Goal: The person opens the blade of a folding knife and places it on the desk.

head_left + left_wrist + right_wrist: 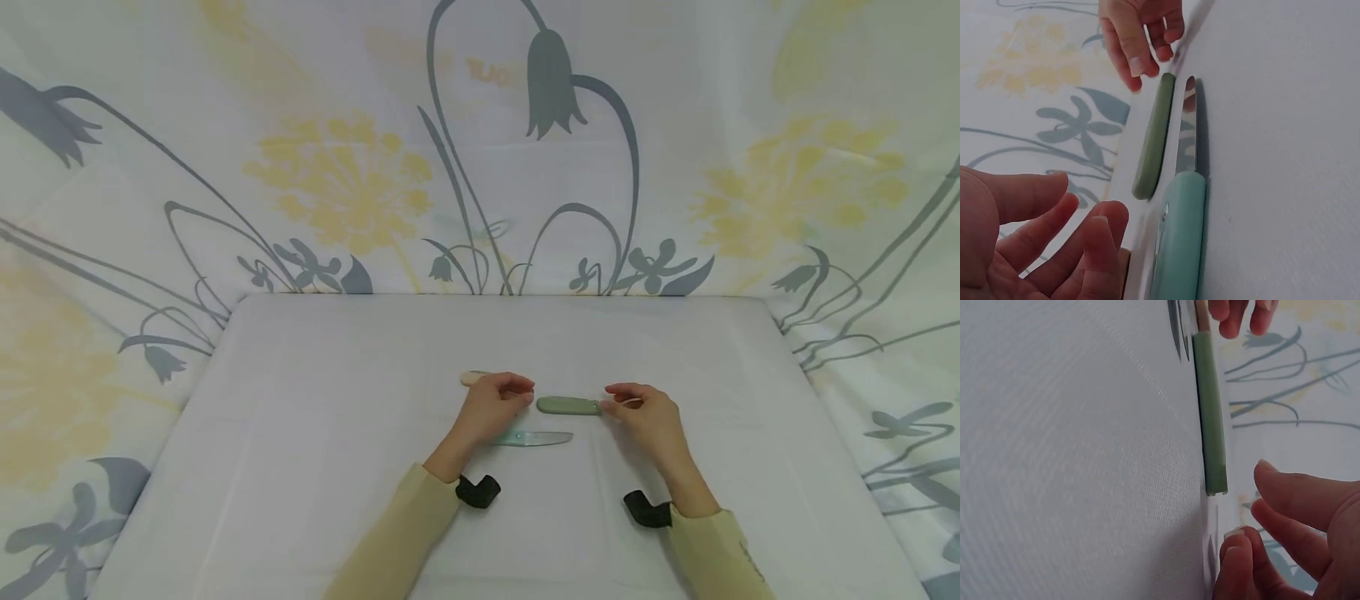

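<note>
A green handle (pixel 567 406) lies crosswise on the white table between the hands; whatever extends from its right end is unclear behind the right fingers. My left hand (pixel 491 408) hovers beside its left end, thumb and fingers loosely bent and apart, with nothing between them. Near the other end is my right hand (pixel 651 421), its thumb and fingers likewise spread around nothing. Closer to me lies a knife (pixel 1186 206) with a teal handle and a shiny blade (pixel 546 438), its handle partly covered by the left hand. A beige, wood-like piece (pixel 472 378) shows behind that hand.
The white table (pixel 315 467) has its far edge against a flower-patterned cloth (pixel 360 183), which also hangs at both sides. Black wrist-worn devices (pixel 477 492) stick out inward from the sleeves, low over the table.
</note>
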Motion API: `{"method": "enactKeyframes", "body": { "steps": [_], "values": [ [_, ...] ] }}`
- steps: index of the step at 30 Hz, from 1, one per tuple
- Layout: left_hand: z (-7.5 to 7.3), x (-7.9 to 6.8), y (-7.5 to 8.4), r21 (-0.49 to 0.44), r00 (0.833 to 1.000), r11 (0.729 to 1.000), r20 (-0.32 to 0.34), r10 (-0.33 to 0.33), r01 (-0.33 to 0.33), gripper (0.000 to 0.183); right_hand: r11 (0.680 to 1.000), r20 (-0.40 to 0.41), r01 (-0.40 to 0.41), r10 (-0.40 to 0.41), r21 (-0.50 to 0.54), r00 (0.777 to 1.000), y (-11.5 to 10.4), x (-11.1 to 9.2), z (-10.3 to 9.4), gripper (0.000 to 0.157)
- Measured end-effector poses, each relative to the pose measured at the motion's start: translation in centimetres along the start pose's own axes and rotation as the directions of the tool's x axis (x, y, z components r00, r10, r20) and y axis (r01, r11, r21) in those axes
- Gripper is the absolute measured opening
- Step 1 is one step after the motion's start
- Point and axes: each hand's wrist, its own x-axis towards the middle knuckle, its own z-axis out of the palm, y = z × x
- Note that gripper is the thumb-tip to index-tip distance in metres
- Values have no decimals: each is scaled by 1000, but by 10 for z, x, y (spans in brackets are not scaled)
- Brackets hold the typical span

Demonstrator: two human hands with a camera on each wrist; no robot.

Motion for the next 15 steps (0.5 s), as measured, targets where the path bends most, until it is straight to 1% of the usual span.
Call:
{"method": "enactKeyframes", "body": {
  "steps": [3,7,9,15],
  "values": [
    [5,1,1,25,1000,1000,9,-13,12,19,999,24,33,-33,-21,999,0,3,4,28],
    [9,1,1,63,999,997,10,-38,38,19,998,60,46,-43,-46,997,-1,5,8,25],
    [10,1,0,66,999,997,10,-46,45,19,998,74,40,-36,-58,997,-1,5,9,23],
    [13,1,-2,41,999,998,12,-38,37,19,997,85,26,-19,-76,996,-4,2,8,22]
  ]
}}
